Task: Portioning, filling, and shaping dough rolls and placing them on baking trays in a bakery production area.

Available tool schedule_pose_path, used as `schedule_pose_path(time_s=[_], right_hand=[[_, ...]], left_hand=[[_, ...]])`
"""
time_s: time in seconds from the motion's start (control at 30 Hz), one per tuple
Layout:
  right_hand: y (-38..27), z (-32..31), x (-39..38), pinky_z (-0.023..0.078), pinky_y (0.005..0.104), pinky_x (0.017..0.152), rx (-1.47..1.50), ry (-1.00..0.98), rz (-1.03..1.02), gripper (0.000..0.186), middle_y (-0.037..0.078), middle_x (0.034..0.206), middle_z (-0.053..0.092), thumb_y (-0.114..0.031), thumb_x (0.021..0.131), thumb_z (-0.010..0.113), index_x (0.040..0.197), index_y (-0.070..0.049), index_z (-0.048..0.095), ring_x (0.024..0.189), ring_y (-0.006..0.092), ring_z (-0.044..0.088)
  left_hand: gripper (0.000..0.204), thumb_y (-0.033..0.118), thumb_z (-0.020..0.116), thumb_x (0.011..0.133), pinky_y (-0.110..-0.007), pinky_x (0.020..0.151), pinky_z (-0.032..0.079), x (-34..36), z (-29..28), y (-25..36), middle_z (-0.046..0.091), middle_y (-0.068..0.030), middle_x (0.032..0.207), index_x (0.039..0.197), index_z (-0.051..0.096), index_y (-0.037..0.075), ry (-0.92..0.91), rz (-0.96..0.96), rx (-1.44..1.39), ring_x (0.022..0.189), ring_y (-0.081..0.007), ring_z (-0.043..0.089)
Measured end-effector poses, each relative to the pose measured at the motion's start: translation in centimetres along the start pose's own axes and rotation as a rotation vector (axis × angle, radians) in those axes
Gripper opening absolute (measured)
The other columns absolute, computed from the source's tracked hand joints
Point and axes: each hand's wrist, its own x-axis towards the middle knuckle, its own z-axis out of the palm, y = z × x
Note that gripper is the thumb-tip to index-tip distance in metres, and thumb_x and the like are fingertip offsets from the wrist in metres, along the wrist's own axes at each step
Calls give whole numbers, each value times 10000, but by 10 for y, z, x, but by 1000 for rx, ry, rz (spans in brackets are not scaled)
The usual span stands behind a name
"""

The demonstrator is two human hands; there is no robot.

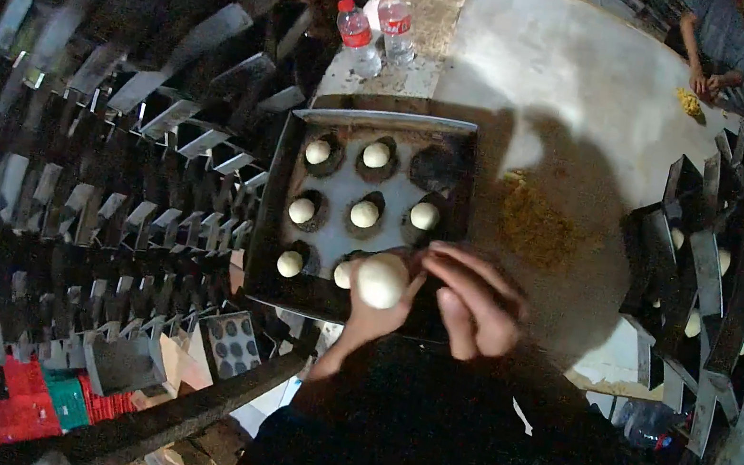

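My left hand is closed around a smooth, pale dough ball, raised over the near edge of a dark square baking tray. Beside it, my right hand has its fingers stretched out, and its fingertips come close to the left hand. Nothing shows in the right hand. Smaller-looking pale dough balls sit in several round dark hollows of the tray. At the tray's back right, a hollow shows only its dark surface. My left hand and the raised ball partly hide another ball in the near row.
Yellow-brown crumbs lie on the pale table right of the tray. Two red-capped bottles stand behind it. Stacked metal trays rise at right, with more along the left. Another person's hands are near yellow stuff at the far right.
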Motion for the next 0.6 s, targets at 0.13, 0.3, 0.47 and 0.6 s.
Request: schedule_pose_path(time_s=[0.13,0.3,0.47,0.6], right_hand=[[31,92,-1,512,388,854,-121,-41,-251,287,174,1084,592,-229,904,549,1091,-12,562,1013,312,596],[73,117,37,497,362,840,196,-315,535,296,127,1050,578,-307,936,515,1057,-38,548,995,228,571],[233,130,41,374,421,992,-493,-330,304,442,190,1264,442,-318,929,510,1259,-35,432,1183,323,435],[247,155,44,242,462,1093,-713,-472,341,616,223,1449,234,-321,912,517,1405,-35,282,1330,403,244]], left_hand=[[242,89,545,866,-353,771,478,-5,-9,-47,606,-88,1006,1103,559,44,-60,-299,-709,897,-232,581],[397,194,623,841,-338,747,501,-10,-42,-107,603,-98,950,1187,504,40,-289,-470,-586,831,-198,596],[457,102,697,785,-272,698,471,-2,-112,-144,559,-42,884,1202,515,62,32,-599,-706,804,-127,538],[302,81,655,796,-206,724,356,-25,-176,-174,423,40,823,1084,561,73,393,-569,-555,766,-87,411]])
